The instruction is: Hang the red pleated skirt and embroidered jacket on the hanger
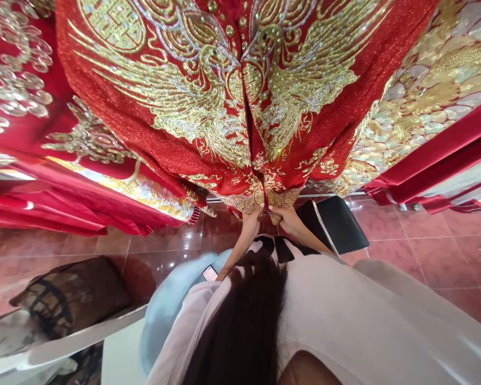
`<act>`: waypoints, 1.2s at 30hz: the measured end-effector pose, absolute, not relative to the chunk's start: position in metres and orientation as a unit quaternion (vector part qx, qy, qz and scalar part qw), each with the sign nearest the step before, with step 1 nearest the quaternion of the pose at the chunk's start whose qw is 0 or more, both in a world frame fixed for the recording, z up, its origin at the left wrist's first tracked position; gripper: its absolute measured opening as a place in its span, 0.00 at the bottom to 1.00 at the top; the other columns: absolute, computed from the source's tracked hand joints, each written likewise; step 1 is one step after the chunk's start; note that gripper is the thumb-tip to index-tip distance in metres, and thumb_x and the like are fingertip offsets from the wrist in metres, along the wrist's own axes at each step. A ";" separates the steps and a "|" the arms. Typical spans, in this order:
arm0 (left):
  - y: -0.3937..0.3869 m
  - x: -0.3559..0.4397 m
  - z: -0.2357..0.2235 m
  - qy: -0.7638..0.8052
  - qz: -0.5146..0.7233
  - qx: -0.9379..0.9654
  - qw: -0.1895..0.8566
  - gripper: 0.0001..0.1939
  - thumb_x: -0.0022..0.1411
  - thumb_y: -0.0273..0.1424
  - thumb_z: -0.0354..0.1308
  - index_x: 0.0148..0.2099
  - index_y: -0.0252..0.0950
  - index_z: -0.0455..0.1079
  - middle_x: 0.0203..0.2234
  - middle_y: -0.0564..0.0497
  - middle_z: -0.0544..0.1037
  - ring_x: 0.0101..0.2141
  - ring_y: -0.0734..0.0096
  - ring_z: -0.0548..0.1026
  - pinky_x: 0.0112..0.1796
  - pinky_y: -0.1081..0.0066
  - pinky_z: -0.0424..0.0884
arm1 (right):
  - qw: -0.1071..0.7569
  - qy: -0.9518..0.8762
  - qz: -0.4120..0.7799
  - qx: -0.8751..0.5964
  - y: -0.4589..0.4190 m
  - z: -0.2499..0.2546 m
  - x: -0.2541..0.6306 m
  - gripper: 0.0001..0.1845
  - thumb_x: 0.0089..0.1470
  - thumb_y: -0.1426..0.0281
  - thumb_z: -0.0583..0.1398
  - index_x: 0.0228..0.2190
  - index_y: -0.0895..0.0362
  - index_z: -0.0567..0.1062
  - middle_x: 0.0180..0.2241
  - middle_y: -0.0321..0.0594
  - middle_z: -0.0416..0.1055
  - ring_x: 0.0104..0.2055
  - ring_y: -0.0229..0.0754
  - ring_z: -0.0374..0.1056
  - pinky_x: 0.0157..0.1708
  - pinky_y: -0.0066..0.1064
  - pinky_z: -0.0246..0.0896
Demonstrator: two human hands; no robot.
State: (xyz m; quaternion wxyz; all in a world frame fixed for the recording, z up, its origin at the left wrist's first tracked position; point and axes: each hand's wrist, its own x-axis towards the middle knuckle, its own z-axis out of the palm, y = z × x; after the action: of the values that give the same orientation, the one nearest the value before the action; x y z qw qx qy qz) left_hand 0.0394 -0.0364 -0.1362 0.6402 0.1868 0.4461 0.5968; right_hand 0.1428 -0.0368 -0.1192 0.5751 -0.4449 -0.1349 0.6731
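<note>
A red jacket (328,112) with gold and silver bird embroidery hangs in front of me, its two front halves meeting at a narrow gap. My left hand (253,214) grips the lower hem just left of that gap, thumb on top. On the other side of the gap, my right hand (285,216) pinches the opposite hem edge. Both hands are close together at the bottom of the front opening. The fingers beneath the cloth are hidden.
Other red and gold embroidered garments (420,101) hang to the right, with red cloth (64,206) at the left. A black stool (340,224) stands on the reddish tiled floor (417,251). A brown bag (80,294) lies at lower left. A phone (210,273) shows beside my left arm.
</note>
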 end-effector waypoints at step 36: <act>-0.038 0.031 -0.138 0.466 0.629 0.232 0.577 0.24 0.50 0.33 0.68 0.49 0.37 0.68 0.43 0.47 0.76 0.49 0.66 0.74 0.54 0.66 0.67 | 0.561 -0.088 0.668 -0.480 -0.030 -0.111 0.127 0.21 0.27 0.78 0.70 0.28 0.58 0.71 0.27 0.36 0.75 0.34 0.43 0.74 0.34 0.33 0.73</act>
State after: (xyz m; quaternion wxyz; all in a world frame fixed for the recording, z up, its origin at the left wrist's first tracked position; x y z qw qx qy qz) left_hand 0.0312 -0.0378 -0.1379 0.5773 0.2317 0.4663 0.6289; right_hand 0.1265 -0.0302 -0.1115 0.5614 -0.4805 -0.0881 0.6680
